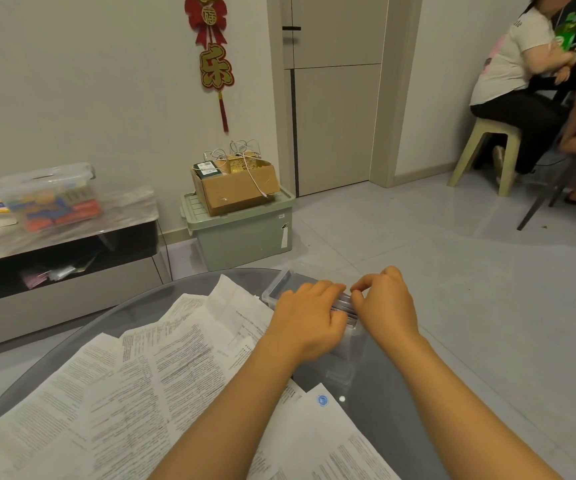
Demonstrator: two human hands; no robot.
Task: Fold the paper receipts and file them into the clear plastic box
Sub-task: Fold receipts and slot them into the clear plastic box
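1. Paper receipts [162, 368]: loose, unfolded sheets overlapping across the left and near part of the round glass counter [383, 403]. They fan out toward the far edge, and one sheet with a blue logo lies at the near edge under the forearms. Judged: the pile sits left of the box so sheets can be drawn across one at a time.
2. Left hand [309, 318]: palm down, fingers curled over the near-left part of the box and onto a small stack of grey, ribbed pieces [343, 306]. Whether it grips or only steadies them, I cannot tell.
3. Clear plastic box [281, 284]: at the far right edge of the counter, just beside the receipts. Its long axis runs from far-left to near-right; the open far end shows past the fingers.
4. Right hand [385, 301]: fingertips bent and pinching the same stack from the right. Judged: both hands are squaring folded pieces inside the box.
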